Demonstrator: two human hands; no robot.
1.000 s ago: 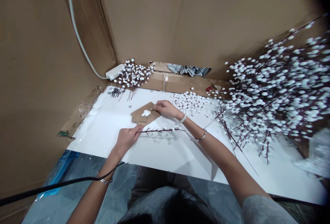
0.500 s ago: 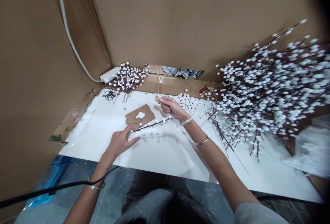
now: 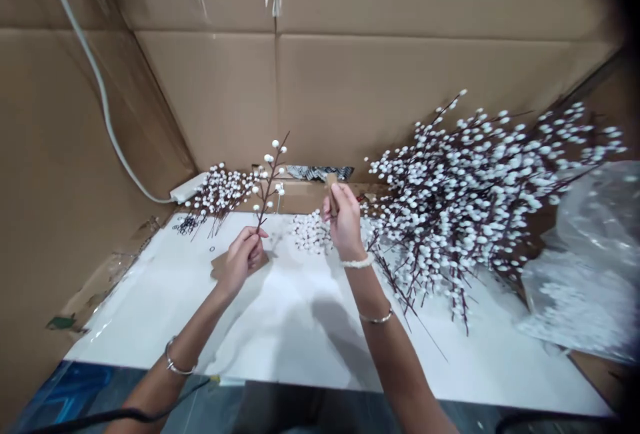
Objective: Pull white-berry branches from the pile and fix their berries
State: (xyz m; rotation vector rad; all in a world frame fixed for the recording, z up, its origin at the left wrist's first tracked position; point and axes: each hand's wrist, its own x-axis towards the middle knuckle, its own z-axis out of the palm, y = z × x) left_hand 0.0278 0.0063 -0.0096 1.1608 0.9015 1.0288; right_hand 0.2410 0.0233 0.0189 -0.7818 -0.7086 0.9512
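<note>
My left hand (image 3: 241, 261) is closed on the lower stem of a thin dark branch (image 3: 270, 177) studded with white berries, held upright above the white table (image 3: 280, 327). My right hand (image 3: 343, 217) is raised beside it, fingers pinched on a small brown cardboard piece (image 3: 331, 184). A brown cardboard scrap (image 3: 219, 264) lies on the table, mostly hidden under my left hand. Behind my hands sits a heap of loose white berries (image 3: 310, 234).
A big pile of white-berry branches (image 3: 475, 187) fills the right side. A smaller bundle (image 3: 220, 194) and several black rings (image 3: 187, 224) lie at back left, near a white power strip (image 3: 187, 187) and its cable. Clear plastic bag (image 3: 585, 267) at far right. Cardboard walls surround the table.
My left hand lifted the berry branch from lying flat on the table to upright. My right hand rose from the cardboard scrap, holding a small brown piece. The camera tilted up.
</note>
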